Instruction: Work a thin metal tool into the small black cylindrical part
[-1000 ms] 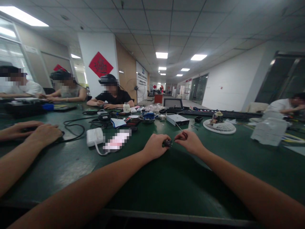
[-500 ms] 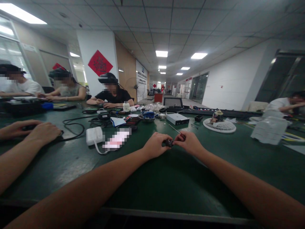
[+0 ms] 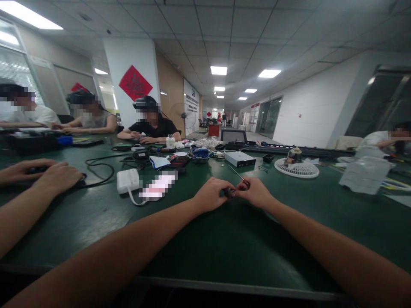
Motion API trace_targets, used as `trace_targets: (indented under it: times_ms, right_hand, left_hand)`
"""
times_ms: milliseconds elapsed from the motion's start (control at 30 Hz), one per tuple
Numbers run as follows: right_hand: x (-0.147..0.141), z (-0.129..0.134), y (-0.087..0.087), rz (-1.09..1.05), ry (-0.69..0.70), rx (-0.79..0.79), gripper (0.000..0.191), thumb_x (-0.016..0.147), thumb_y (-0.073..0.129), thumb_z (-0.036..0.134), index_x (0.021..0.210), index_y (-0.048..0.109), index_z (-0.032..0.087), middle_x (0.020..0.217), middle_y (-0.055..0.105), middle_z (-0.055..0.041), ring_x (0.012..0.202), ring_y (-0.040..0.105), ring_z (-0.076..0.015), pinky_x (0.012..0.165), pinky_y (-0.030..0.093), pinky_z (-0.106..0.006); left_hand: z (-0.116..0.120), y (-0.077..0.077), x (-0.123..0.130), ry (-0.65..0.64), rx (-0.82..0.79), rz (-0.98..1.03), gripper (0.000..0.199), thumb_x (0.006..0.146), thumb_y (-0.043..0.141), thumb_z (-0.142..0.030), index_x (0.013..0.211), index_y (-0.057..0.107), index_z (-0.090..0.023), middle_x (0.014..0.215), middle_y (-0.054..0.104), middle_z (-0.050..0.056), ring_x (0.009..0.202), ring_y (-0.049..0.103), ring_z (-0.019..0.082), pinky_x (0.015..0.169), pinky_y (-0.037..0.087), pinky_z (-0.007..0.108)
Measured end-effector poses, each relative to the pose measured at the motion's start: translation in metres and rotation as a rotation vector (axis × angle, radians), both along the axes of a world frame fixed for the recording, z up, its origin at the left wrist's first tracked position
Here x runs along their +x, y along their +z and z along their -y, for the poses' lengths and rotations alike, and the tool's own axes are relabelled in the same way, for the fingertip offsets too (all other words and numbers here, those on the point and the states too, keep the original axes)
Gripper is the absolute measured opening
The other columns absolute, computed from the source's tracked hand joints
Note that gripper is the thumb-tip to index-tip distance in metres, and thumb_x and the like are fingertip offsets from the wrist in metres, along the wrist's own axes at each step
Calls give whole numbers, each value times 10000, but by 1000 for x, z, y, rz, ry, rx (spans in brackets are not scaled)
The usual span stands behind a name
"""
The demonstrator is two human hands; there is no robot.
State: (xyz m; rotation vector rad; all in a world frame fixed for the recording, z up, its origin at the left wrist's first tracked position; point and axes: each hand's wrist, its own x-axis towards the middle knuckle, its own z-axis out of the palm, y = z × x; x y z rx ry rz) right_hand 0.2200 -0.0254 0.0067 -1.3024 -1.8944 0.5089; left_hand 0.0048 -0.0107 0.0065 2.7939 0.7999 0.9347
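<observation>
Just above the green table (image 3: 244, 252), my left hand (image 3: 210, 195) is closed on a small dark cylindrical part (image 3: 229, 192). The fingertips of my right hand (image 3: 255, 192) touch the right end of that part. A thin screwdriver (image 3: 238, 173) is also held in my right hand, its shaft slanting up and to the left. Beyond my hands stands a grey-white box (image 3: 240, 159) with a dark front. To its right lies a round white fan grille (image 3: 297, 168) with a motor on top.
At the left, a co-worker's hands (image 3: 58, 177) hold a dark object with a black cable (image 3: 111, 171). A white adapter (image 3: 127, 180) lies nearer the middle. A metal bowl (image 3: 199, 159) stands behind, and translucent plastic pieces (image 3: 366, 175) are at the right.
The dark part between my hands has turned slightly, and my fingers have shifted a little around it. The rest of the view has moved only slightly.
</observation>
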Motion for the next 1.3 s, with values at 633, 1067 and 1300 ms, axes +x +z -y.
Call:
trace_targets:
  times_ms: [633,1067,1300]
  right_hand:
    - [2,9,7,377,71,277,198,829,685,271,676,590,188,646,569,16,618,486,-137,591,288,-264]
    - [4,15,15,728,103,475,122,896,630,249,786,637,196,791,650,-36,683,538,-161,609,258,-288]
    - [-2,17,15,670,-7,398,173,865,663,287,725,603,204,725,637,-24,653,531,-165,588,249,-296]
  left_hand:
    - [1,1,-2,-27,-49,-63,336,808,749,-255,1140,700,-237,1086,756,33,1003,688,221,949,437,348]
    - [0,3,-5,-136,-127,-75,255,859,685,-214,1114,700,-202,972,758,25,860,692,168,799,468,262]
    - [-1,1,-3,-125,-117,-73,336,854,679,-201,1190,678,-212,1081,746,40,978,687,200,911,488,308]
